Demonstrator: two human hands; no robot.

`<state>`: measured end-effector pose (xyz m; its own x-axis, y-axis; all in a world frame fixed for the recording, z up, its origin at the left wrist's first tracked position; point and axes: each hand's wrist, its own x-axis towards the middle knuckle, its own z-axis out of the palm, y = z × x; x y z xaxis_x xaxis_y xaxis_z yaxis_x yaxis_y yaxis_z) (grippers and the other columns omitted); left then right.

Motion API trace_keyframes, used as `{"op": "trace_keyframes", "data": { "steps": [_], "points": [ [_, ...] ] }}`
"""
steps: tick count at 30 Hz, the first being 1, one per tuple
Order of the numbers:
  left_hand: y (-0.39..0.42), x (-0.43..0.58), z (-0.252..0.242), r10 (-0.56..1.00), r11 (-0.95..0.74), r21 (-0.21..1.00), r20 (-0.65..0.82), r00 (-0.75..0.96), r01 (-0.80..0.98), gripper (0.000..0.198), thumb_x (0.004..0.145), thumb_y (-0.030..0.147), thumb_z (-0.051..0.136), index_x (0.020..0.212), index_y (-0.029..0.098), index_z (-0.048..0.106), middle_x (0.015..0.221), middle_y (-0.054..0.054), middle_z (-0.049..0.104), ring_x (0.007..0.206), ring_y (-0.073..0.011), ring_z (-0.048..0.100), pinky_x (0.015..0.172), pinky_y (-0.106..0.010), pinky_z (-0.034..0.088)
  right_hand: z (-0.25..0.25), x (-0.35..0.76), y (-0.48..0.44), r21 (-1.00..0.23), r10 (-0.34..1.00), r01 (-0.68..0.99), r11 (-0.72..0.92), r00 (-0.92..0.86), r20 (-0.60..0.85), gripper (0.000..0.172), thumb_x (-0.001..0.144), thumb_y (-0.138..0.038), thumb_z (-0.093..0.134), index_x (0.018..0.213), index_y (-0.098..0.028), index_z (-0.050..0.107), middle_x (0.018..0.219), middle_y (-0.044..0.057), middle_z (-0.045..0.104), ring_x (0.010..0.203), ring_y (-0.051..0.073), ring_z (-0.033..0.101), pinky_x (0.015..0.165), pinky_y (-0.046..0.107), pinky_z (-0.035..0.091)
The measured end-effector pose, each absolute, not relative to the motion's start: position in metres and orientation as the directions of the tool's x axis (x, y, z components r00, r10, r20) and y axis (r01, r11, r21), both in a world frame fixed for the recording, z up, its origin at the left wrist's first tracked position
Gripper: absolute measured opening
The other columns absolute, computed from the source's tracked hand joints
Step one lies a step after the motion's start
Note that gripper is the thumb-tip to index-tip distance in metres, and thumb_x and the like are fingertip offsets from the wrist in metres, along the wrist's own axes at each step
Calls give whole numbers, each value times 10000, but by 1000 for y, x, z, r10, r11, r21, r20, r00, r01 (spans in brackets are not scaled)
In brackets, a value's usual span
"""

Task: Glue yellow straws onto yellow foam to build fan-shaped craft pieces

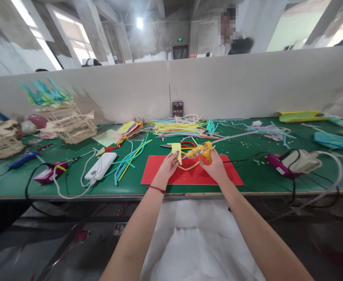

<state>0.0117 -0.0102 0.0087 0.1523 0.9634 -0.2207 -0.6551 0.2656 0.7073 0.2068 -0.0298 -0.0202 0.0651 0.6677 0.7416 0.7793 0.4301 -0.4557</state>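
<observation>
My left hand (pixel 168 165) pinches a small pale yellow foam piece (pixel 176 150) above a red mat (pixel 165 170) on the green table. My right hand (pixel 215 166) grips a yellow hot glue gun (pixel 201 151), its nozzle pointing left toward the foam piece. A thin yellow strip (pixel 189 168) curls on the mat between my hands. A red cord bracelet circles my left wrist.
A heap of coloured foam strips (pixel 180 127) lies behind the mat. Left are a white power adapter (pixel 101 166), a pink glue gun (pixel 47 174), a blue tool (pixel 23 160) and stick-built models (pixel 72 123). Right lies a purple glue gun (pixel 278 164) with cables. A grey partition (pixel 247 84) backs the table; a person stands beyond it.
</observation>
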Motion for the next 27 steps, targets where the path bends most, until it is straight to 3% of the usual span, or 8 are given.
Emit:
{"op": "trace_keyframes", "data": {
  "steps": [8, 27],
  "points": [
    [-11, 12, 11, 961, 276, 686, -220, 169, -673, 96, 750, 74, 652, 771, 144, 590, 630, 24, 646, 492, -56, 570, 461, -169, 422, -21, 206, -31, -446, 670, 779, 442, 44, 741, 295, 773, -342, 558, 1017, -178, 537, 911, 92, 572, 930, 263, 586, 866, 449, 504],
    [-7, 9, 5, 960, 279, 669, -211, 184, -689, 140, 710, 88, 708, 797, 143, 613, 634, 19, 644, 514, -68, 581, 529, -188, 446, -21, 207, -31, -430, 646, 753, 497, 9, 763, 251, 801, -290, 554, 1034, -199, 540, 940, 87, 573, 904, 252, 593, 809, 419, 524]
  ]
}}
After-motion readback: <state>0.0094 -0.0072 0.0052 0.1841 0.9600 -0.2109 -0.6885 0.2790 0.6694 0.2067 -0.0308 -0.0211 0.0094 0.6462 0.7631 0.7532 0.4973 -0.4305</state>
